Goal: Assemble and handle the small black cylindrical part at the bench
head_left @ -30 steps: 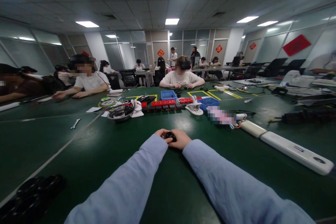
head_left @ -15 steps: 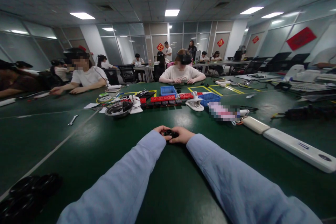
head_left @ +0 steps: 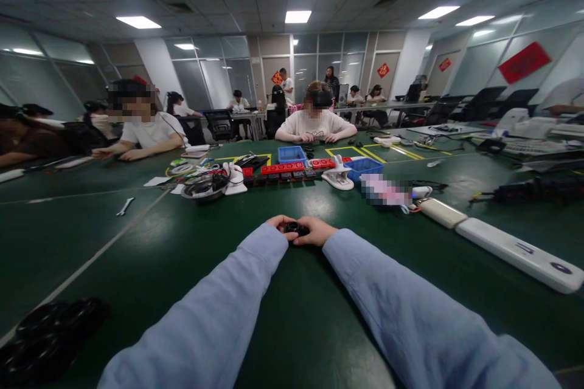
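Both hands meet around a small, glossy black ring-shaped part (head_left: 292, 228) just over the green table (head_left: 201, 273). My left hand (head_left: 279, 225) grips it from the left, fingers curled. On the other side my right hand (head_left: 316, 231) closes on it with thumb and fingers. Much of the part is hidden by the fingers, so its exact kind does not show. Several larger black rings (head_left: 41, 340) lie in a group at the lower left, beside my left sleeve.
Ahead lies a red and black power strip (head_left: 285, 175) between white clip stands (head_left: 338, 175), with blue bins (head_left: 292, 155) behind. A wrench (head_left: 125, 206) is at left; a long white case (head_left: 515, 252) lies right. A co-worker (head_left: 314, 121) sits opposite.
The black part is turned slightly in my fingers, its round opening showing a little more. Both hands stay in nearly the same place; the view has shifted slightly.
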{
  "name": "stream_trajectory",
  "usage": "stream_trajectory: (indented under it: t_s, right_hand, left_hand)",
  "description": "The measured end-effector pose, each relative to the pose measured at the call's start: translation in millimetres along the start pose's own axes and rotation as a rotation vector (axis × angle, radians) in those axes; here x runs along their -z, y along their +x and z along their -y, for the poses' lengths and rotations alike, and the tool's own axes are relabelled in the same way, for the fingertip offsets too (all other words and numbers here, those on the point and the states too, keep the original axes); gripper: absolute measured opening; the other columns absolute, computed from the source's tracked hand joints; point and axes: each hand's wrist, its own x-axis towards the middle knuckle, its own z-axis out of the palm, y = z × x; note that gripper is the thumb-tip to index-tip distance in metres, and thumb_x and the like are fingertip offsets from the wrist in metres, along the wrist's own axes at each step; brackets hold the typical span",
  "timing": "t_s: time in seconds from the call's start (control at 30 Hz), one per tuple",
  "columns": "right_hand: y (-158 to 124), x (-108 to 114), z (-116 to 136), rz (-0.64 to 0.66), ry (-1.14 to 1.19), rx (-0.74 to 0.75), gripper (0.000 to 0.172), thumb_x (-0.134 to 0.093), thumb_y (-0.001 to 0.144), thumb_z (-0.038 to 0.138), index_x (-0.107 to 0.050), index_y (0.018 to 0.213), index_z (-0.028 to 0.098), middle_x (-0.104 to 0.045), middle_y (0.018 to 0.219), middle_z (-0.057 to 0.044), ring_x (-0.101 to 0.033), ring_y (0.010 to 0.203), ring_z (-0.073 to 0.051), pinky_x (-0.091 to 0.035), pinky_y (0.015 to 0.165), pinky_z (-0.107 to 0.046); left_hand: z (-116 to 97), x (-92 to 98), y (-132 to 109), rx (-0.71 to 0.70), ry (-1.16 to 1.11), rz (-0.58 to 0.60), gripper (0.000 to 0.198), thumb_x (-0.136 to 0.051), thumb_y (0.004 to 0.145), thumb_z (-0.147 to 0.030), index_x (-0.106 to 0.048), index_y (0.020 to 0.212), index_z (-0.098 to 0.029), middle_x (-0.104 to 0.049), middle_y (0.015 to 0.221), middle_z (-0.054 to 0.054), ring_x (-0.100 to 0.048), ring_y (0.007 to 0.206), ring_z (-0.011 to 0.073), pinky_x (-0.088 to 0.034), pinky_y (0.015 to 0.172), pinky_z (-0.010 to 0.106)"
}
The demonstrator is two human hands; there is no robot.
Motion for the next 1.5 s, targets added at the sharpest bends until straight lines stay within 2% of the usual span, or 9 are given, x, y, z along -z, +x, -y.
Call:
stream_trajectory:
  t_s: [0.3,0.5,0.7,0.93,1.03,1.1,1.23,1.37,1.5]
  right_hand:
    - [0.1,-3.5,-2.8,-0.034,-0.027,-0.024,0.035,-0.062,0.058,0.035,-0.057,0.086,0.015,-0.057,0.073,0.000,-0.050,0.065,-0.012,-0.033,0.057,-0.021]
    - [1.4,-6.0,-3.4,-0.109,-0.154,-0.102,0.034,-0.059,0.057,0.041,-0.053,0.078,0.015,-0.053,0.069,0.000,-0.045,0.060,-0.010,-0.028,0.051,-0.020]
    - [6.4,-2.5,3.7,-0.121,-0.326,-0.166,0.032,-0.056,0.058,0.042,-0.050,0.076,0.016,-0.054,0.069,-0.001,-0.047,0.059,-0.011,-0.025,0.048,-0.020]
    - [14.2,-5.4,15.2,-0.199,-0.539,-0.265,0.026,-0.047,0.064,0.040,-0.050,0.076,0.016,-0.058,0.073,-0.005,-0.054,0.066,-0.018,-0.031,0.051,-0.025]
    - [15.2,-6.0,14.6,-0.207,-0.551,-0.263,0.030,-0.046,0.064,0.044,-0.050,0.076,0.017,-0.058,0.073,-0.005,-0.054,0.066,-0.019,-0.033,0.052,-0.026]
    - [14.8,-4.5,12.6,-0.211,-0.529,-0.242,0.038,-0.047,0.062,0.051,-0.050,0.077,0.017,-0.058,0.074,-0.005,-0.054,0.066,-0.020,-0.034,0.053,-0.027]
    - [14.9,3.8,4.7,-0.153,-0.398,-0.086,0.053,-0.049,0.056,0.061,-0.050,0.084,0.016,-0.056,0.082,-0.006,-0.053,0.071,-0.018,-0.036,0.057,-0.026]
    - [18.1,11.2,-7.0,-0.060,-0.263,0.070,0.050,-0.054,0.058,0.055,-0.053,0.088,0.016,-0.055,0.081,-0.004,-0.050,0.074,-0.015,-0.036,0.061,-0.024]
    - [20.5,11.7,-16.0,-0.042,-0.232,0.131,0.045,-0.057,0.058,0.049,-0.054,0.087,0.014,-0.054,0.078,-0.004,-0.048,0.073,-0.015,-0.035,0.063,-0.025]
  left_hand:
    - [2.8,-0.8,0.4,-0.037,0.090,-0.023,0.040,-0.067,0.048,-0.025,-0.056,0.084,-0.011,-0.050,0.057,-0.003,-0.033,0.043,0.0034,-0.027,0.042,0.018]
    - [3.1,-5.6,2.2,-0.040,0.212,-0.131,0.040,-0.066,0.049,-0.026,-0.056,0.084,-0.012,-0.047,0.059,-0.003,-0.030,0.042,0.0032,-0.027,0.041,0.018]
    - [-7.3,-14.3,-2.8,-0.085,0.462,-0.317,0.034,-0.065,0.050,-0.027,-0.057,0.079,-0.013,-0.049,0.068,0.001,-0.042,0.055,0.0087,-0.034,0.048,0.021]
    - [-5.5,-13.5,5.8,-0.084,0.498,-0.347,0.030,-0.062,0.052,-0.026,-0.055,0.080,-0.014,-0.051,0.074,0.002,-0.049,0.061,0.0117,-0.040,0.052,0.024]
    - [-1.3,-9.8,11.1,-0.066,0.471,-0.316,0.030,-0.062,0.052,-0.027,-0.056,0.079,-0.014,-0.052,0.073,0.002,-0.048,0.059,0.0117,-0.040,0.053,0.025]
    - [1.7,-6.4,14.0,-0.068,0.427,-0.262,0.031,-0.063,0.051,-0.027,-0.056,0.079,-0.015,-0.053,0.072,0.002,-0.048,0.060,0.0117,-0.040,0.055,0.025]
    - [6.3,1.3,18.5,-0.093,0.350,-0.137,0.031,-0.063,0.052,-0.026,-0.056,0.080,-0.016,-0.051,0.069,0.000,-0.044,0.057,0.0097,-0.038,0.055,0.024]
    - [7.2,6.3,20.7,-0.113,0.303,-0.056,0.033,-0.063,0.052,-0.026,-0.056,0.081,-0.014,-0.047,0.064,-0.002,-0.037,0.052,0.0077,-0.035,0.051,0.022]
    - [6.0,7.4,20.1,-0.128,0.264,-0.025,0.034,-0.063,0.052,-0.026,-0.056,0.083,-0.014,-0.046,0.063,-0.002,-0.036,0.052,0.0071,-0.033,0.050,0.020]
